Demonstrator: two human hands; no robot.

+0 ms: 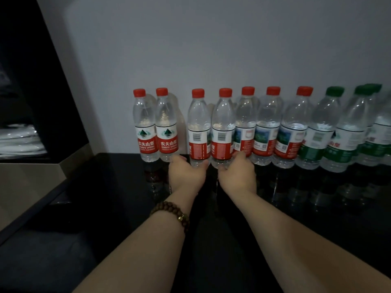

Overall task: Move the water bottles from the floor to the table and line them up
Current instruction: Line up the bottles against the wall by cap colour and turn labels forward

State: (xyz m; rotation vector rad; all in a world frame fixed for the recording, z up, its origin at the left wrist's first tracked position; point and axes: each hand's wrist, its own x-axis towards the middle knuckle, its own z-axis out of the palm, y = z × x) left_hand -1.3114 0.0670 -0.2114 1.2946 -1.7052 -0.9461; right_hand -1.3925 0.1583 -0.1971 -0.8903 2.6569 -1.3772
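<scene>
Bottles stand upright in a row across the middle of the frame, on the black table (110,187) against the grey wall (211,49). Seven have red caps; green-capped ones (317,132) close the row at right. The left hand (187,173) wraps the base of the third bottle (198,127), and the right hand (237,172) wraps the base of the fourth bottle (223,127). A gap separates the third from the leftmost pair (156,127). A bead bracelet (171,212) circles the left wrist.
</scene>
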